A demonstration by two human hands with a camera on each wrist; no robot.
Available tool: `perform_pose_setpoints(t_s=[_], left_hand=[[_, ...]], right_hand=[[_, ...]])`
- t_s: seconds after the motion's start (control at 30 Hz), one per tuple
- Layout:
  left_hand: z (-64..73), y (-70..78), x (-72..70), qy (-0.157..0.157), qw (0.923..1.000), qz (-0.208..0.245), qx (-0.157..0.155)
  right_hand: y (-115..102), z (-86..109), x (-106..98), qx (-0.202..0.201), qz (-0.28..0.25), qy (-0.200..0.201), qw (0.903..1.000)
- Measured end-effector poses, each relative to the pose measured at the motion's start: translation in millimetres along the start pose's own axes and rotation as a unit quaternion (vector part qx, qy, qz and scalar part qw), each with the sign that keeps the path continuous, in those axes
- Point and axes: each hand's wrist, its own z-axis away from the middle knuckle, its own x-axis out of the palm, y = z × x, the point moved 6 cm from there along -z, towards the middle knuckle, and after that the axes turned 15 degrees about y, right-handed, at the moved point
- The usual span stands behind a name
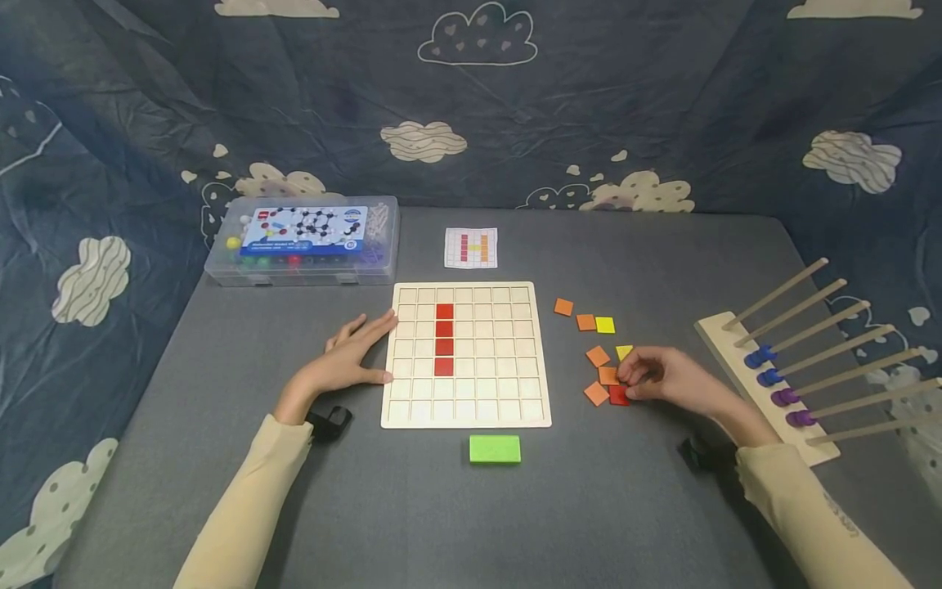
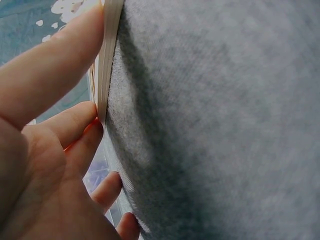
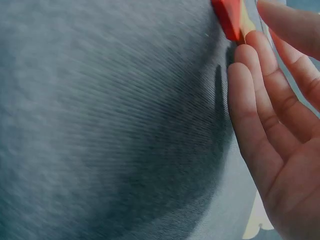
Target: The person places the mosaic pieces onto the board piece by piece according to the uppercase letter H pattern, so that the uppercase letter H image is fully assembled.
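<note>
My left hand [image 1: 342,360] rests beside the wooden grid board [image 1: 500,393], its thumb and fingertips against the left edge. On the board, several red square tiles [image 1: 445,329] form one column. To the right of it, my right hand [image 1: 666,378] is low over the loose tiles, thumb and fingers apart and bent. Its fingertips are right at a loose red tile [image 1: 616,396] and an orange tile [image 1: 607,375]. A yellow tile [image 1: 624,352] is partly hidden behind that hand. In the right wrist view the red tile [image 3: 228,19] lies just past the fingertips.
More orange tiles [image 1: 597,356] and another yellow tile [image 1: 605,325] lie nearby. A printed pattern card [image 1: 471,249] is behind the board, a green block [image 1: 495,449] in front. A clear plastic box [image 1: 309,272] stands back left; a peg rack [image 1: 717,331] stands at right.
</note>
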Motion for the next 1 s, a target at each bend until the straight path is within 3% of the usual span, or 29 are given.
perform_pose_setpoints(t_s=[0.37, 0.47, 0.7, 1.0], left_hand=[[-0.6, -0.3, -0.6, 0.002, 1.0, 0.0, -0.002], [-0.2, 0.0, -0.1, 0.002, 1.0, 0.0, -0.002], [-0.1, 0.6, 0.3, 0.002, 1.0, 0.003, 0.0], [0.3, 0.5, -0.5, 0.003, 1.0, 0.004, -0.003]], right_hand=[[-3.7, 3.0, 9.3, -0.024, 0.091, 0.021, 0.9953], [-2.0, 1.6, 9.1, -0.021, 0.078, 0.016, 0.9966], [-0.4, -3.7, 5.6, -0.012, -0.014, -0.02, 0.9996], [-22.3, -19.3, 11.6, 0.013, -0.059, -0.039, 0.9974]])
